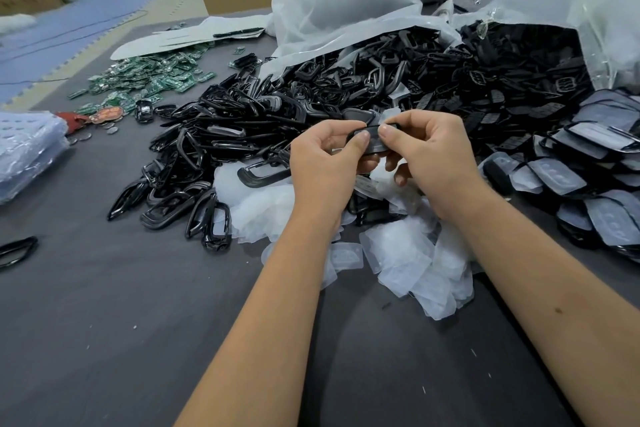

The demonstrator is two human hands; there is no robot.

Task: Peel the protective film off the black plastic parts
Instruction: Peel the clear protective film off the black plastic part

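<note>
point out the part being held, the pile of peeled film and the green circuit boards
held part [372, 142], head view, on its black face between the two thumbs
peeled film [408, 253], head view, middle of the white pile under the forearms
circuit boards [152, 78], head view, centre of the green heap at far left

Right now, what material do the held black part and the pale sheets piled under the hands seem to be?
Glossy black oval frame part: probably hard moulded plastic; its surface reflects light. Pale translucent crumpled sheets: probably thin soft plastic film; they wrinkle and let light through.
</note>
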